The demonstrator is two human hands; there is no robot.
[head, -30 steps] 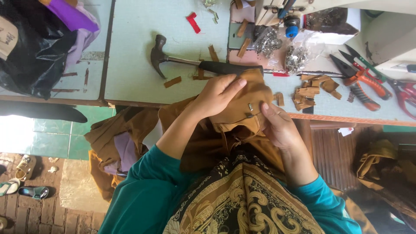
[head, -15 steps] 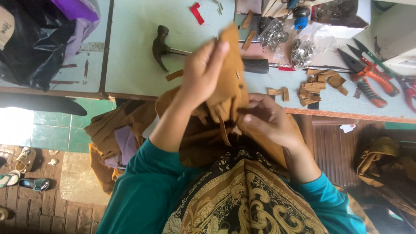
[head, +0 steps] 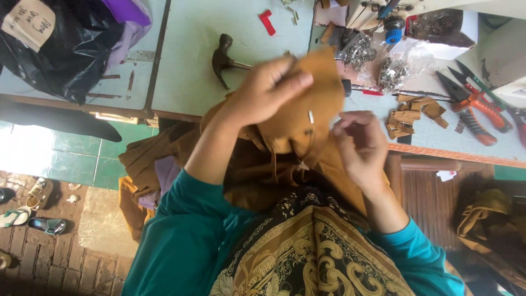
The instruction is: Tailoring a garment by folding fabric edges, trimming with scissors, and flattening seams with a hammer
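My left hand (head: 267, 90) grips a brown piece of leather-like fabric (head: 318, 107) and holds it up in front of me, above the table edge. A small metal fitting shows on its face. My right hand (head: 360, 143) hovers just right of the piece, thumb and fingers pinched close together; I cannot tell whether something small sits between them. More brown fabric (head: 263, 175) is bunched in my lap below both hands. A hammer (head: 226, 59) lies on the pale green table (head: 186, 66) behind the raised piece.
Red-handled pliers and snips (head: 472, 101) lie at the right, beside small brown offcuts (head: 411, 112). Clear bags of metal fittings (head: 378, 63) sit at the back. A black plastic bag (head: 60, 49) fills the left. Sandals (head: 33, 208) rest on the floor.
My left hand has lifted the brown piece from my lap up over the table edge. My right hand has come off the fabric and moved right.
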